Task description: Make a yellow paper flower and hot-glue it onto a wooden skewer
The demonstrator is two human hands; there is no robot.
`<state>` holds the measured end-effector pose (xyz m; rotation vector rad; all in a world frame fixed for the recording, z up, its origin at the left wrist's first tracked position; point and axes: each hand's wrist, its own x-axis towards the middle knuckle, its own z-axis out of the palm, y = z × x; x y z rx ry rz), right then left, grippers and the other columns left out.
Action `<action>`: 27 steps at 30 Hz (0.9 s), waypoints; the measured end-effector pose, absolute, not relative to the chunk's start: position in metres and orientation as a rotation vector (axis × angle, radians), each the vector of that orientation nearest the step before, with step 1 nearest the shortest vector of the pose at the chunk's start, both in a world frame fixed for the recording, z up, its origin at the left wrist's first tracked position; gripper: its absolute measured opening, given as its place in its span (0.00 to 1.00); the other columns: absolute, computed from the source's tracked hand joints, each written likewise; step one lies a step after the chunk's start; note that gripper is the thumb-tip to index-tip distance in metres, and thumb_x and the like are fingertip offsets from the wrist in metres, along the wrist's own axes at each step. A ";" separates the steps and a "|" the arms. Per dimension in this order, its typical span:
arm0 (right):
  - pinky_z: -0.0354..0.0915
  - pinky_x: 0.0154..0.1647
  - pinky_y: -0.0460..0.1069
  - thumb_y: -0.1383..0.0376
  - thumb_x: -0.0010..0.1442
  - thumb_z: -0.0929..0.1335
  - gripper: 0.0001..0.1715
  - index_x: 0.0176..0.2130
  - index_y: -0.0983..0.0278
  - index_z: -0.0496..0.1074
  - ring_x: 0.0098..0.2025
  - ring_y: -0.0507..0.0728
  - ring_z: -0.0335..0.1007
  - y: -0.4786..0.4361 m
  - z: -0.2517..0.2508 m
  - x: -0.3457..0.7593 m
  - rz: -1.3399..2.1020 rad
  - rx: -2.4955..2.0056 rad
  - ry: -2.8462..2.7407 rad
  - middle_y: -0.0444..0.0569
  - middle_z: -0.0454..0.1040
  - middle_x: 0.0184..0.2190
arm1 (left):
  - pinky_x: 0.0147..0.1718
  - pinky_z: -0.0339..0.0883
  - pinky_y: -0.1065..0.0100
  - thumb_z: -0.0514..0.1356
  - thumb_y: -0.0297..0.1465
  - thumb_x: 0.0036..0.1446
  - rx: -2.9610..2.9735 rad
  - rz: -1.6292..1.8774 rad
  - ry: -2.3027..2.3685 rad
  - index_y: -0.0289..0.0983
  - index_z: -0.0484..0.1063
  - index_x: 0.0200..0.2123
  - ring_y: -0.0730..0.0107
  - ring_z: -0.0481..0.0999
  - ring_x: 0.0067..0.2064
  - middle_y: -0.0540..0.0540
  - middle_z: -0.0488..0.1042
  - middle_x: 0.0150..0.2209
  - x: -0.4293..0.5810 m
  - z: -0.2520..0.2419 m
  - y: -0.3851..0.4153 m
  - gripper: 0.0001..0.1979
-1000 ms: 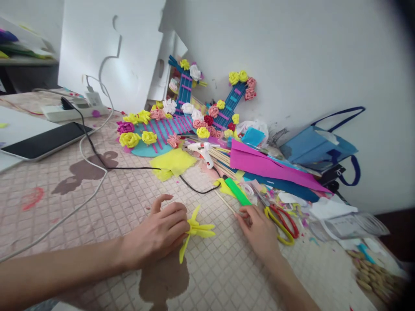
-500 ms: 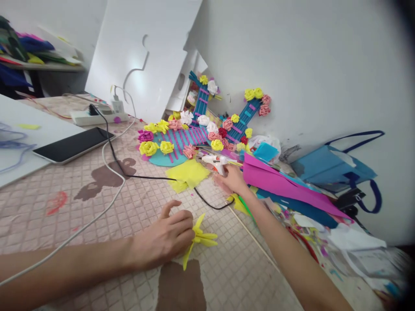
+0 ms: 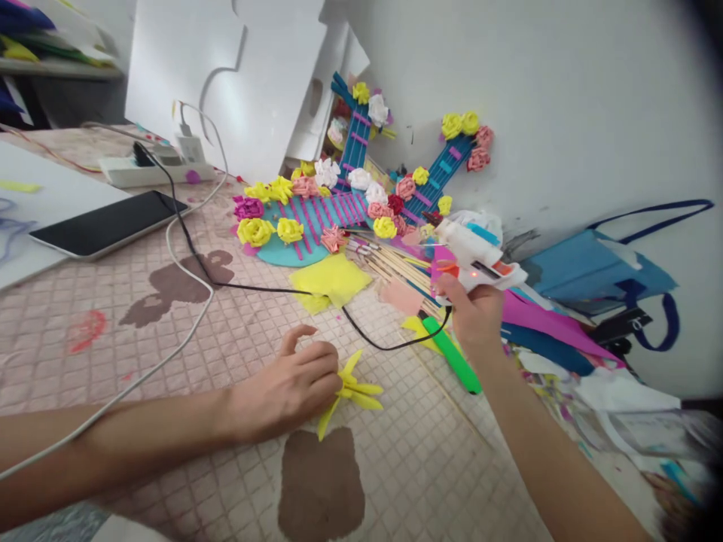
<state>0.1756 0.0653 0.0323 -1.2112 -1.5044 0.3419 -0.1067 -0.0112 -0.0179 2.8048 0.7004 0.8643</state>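
My right hand (image 3: 474, 312) grips a white hot glue gun (image 3: 477, 256) with an orange trigger, raised above the craft clutter. A small light glows on its side, and its black cord (image 3: 389, 347) trails down to the table. My left hand (image 3: 297, 384) rests low over the table with curled fingers closed on a yellow paper flower (image 3: 357, 393), whose narrow petals stick out to the right. The part of the flower under the fingers is hidden. Yellow crepe paper (image 3: 333, 280) lies flat beyond my left hand. A green marker (image 3: 452, 354) sits below the glue gun.
Flower-covered blue decorations (image 3: 305, 233) stand at the back against the wall. A tablet (image 3: 107, 223) and power strip (image 3: 147, 172) are at left, with a white cable (image 3: 192, 324) crossing over my left forearm. Thin wooden sticks (image 3: 389, 263), magenta sheets (image 3: 542, 320) and a blue bag (image 3: 599, 278) lie right.
My right hand has lifted the glue gun off the pile and brought it right and closer, uncovering sticks and the green marker. My left hand stays at the yellow flower. The view has shifted slightly.
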 end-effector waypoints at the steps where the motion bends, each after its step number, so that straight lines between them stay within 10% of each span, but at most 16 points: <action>1: 0.67 0.31 0.50 0.56 0.52 0.70 0.14 0.32 0.64 0.74 0.28 0.55 0.70 0.056 0.033 0.178 0.433 -1.190 -1.531 0.46 0.73 0.25 | 0.55 0.41 0.54 0.51 0.26 0.63 2.813 0.854 0.703 0.36 0.66 0.32 0.69 0.68 0.43 0.51 0.71 0.32 -0.107 -0.018 -0.011 0.08; 27: 0.57 0.26 0.45 0.60 0.57 0.67 0.10 0.30 0.62 0.63 0.27 0.50 0.60 -0.011 0.041 0.181 1.169 -1.206 -2.448 0.42 0.63 0.25 | 0.54 0.43 0.53 0.51 0.27 0.63 2.797 0.728 0.606 0.38 0.67 0.37 0.66 0.68 0.45 0.48 0.73 0.34 -0.110 -0.011 -0.011 0.06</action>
